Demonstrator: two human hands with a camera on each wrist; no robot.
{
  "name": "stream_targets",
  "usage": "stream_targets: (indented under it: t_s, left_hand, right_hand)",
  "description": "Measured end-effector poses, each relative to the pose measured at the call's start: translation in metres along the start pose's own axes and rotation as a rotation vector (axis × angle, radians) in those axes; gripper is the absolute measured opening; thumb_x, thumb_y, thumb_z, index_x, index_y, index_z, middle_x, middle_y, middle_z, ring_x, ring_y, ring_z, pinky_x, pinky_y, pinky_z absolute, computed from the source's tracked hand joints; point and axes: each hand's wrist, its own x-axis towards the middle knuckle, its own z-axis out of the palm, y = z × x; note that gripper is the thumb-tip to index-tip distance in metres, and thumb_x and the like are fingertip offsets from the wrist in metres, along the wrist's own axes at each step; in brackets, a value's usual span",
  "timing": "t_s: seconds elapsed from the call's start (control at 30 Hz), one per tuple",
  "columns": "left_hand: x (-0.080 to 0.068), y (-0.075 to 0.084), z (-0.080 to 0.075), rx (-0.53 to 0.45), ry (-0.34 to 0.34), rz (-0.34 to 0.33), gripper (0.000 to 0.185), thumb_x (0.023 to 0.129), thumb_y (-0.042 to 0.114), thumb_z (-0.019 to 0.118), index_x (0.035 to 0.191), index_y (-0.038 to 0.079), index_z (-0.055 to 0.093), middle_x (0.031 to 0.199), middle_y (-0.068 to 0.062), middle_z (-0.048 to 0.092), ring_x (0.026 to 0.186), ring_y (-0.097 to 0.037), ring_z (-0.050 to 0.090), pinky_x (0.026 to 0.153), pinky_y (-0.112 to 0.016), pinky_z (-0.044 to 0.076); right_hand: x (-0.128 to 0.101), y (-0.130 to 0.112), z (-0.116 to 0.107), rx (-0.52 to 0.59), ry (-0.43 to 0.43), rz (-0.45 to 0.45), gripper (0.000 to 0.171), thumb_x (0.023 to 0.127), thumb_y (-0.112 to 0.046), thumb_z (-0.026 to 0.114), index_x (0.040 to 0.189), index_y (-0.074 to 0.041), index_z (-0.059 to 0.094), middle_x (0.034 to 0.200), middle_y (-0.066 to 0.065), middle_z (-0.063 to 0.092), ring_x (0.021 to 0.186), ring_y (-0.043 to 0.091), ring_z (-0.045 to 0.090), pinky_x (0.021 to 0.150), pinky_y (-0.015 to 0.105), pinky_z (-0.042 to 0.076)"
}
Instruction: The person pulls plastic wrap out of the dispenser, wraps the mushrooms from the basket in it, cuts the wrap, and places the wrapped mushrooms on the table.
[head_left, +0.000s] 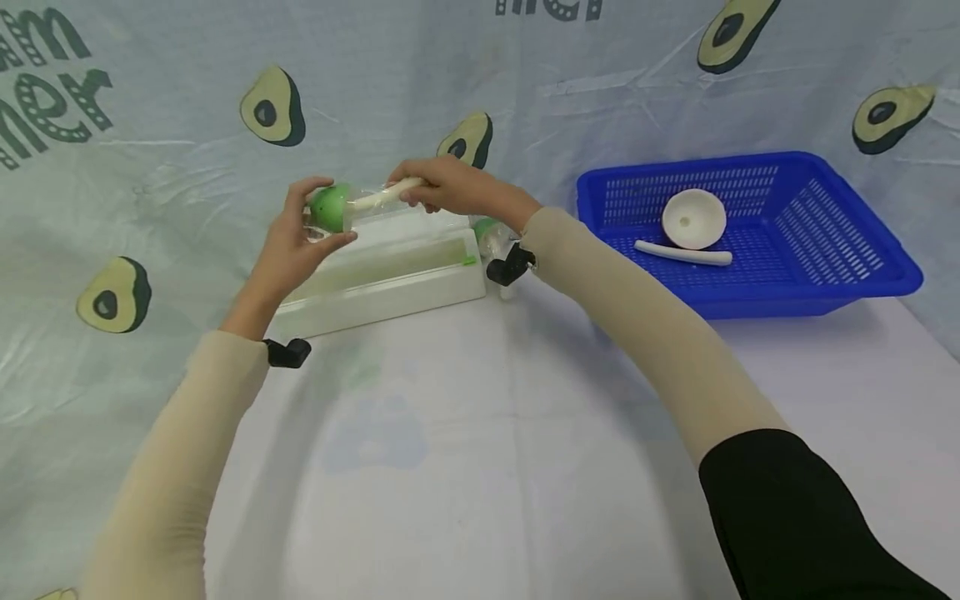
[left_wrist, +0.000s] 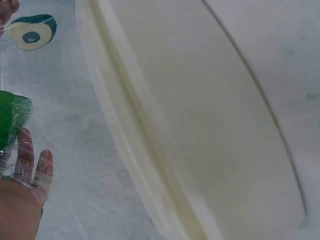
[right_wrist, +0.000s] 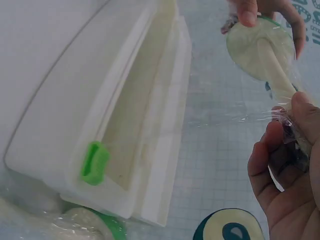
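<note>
A ladle with a green, cream-lined bowl (head_left: pixel 327 208) and a cream handle (head_left: pixel 375 198) is wrapped in clear plastic film. My left hand (head_left: pixel 294 242) holds the bowl end, thumb on one side and fingers on the other. Around the handle curl the thumb and fingers of my right hand (head_left: pixel 457 190). Film stretches from the right hand across the long white film dispenser (right_wrist: pixel 60 110) in the right wrist view. Only part of the left hand (left_wrist: pixel 22 200) and the green bowl (left_wrist: pixel 11 117) appear in the left wrist view.
The dispenser carries a green slider (right_wrist: pixel 95 162). By its right end, partly behind my right wrist, lies another film-wrapped green-and-cream item (head_left: pixel 491 237). A blue basket (head_left: pixel 832 292) at right contains a white bowl-shaped piece (head_left: pixel 696 208) with a small hole and a white handle piece (head_left: pixel 684 253).
</note>
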Motion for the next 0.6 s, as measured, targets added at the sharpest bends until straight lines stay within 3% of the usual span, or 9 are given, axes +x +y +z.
stream_targets:
  t_s: [0.17,0.43,0.6]
  left_hand:
    - [0.02,0.015,-0.023,-0.034,0.009,0.028,0.074,0.093,0.011,0.075,0.154,0.025,0.036,0.152,-0.01,0.047,0.129,-0.024,0.052,0.111,-0.037,0.041]
    - [0.036,0.041,-0.058,-0.011,0.046,0.07,0.071,0.096,0.009,0.07,0.156,0.025,0.035,0.154,-0.009,0.042,0.129,-0.016,0.048,0.11,-0.032,0.042]
    - [0.04,0.057,-0.072,0.037,0.042,0.097,0.07,0.099,0.011,0.066,0.158,0.025,0.032,0.157,-0.007,0.037,0.133,-0.014,0.043,0.117,-0.035,0.037]
  right_hand:
    - [0.01,-0.012,-0.019,-0.017,0.075,-0.003,0.037,0.107,-0.028,0.051,0.14,-0.012,0.057,0.103,0.009,0.063,0.082,0.022,0.06,0.074,0.03,0.05]
    - [0.021,-0.049,-0.043,-0.161,0.138,-0.006,0.041,0.11,-0.031,0.039,0.146,-0.013,0.047,0.12,0.008,0.062,0.098,0.013,0.06,0.084,0.023,0.05]
    - [0.023,-0.063,-0.054,-0.182,0.168,-0.021,0.044,0.111,-0.033,0.032,0.148,-0.012,0.044,0.115,0.006,0.056,0.099,0.012,0.055,0.084,0.023,0.047]
